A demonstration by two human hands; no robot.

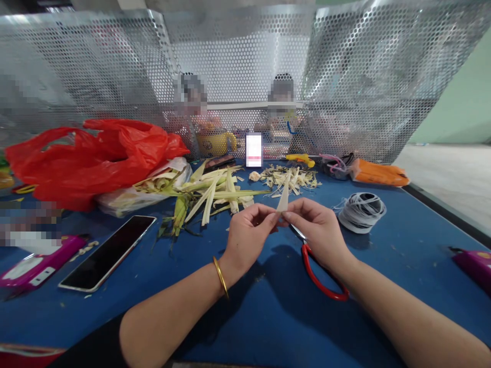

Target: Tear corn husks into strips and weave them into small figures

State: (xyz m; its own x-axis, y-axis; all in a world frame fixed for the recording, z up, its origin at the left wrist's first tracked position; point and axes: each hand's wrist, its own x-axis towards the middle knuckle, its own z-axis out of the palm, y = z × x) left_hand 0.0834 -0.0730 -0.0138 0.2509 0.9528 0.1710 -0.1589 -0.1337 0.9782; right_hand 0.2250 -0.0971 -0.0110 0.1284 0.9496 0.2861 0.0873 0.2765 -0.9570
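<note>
Between my two hands a pale, pointed strip of corn husk [283, 197] stands tip upward. My left hand [251, 230], with a gold bangle at the wrist, pinches its base between thumb and fingers. From the other side my right hand [316, 225] pinches the same base, fingertips close to the left ones. Scissors with red handles [318, 283] show beneath my right hand, partly hidden by it. Past my fingers lie small husk scraps [295, 179], and a heap of longer green and pale husk leaves [215, 191] is to the left.
A red plastic bag [99, 158] and a black-screened phone [109, 253] lie left. On the right are a ball of grey cord [361, 212], an orange packet [379, 173] and a purple device [473, 266]. A lit phone [253, 150] stands before the perforated metal screen [238, 61]; people sit behind it.
</note>
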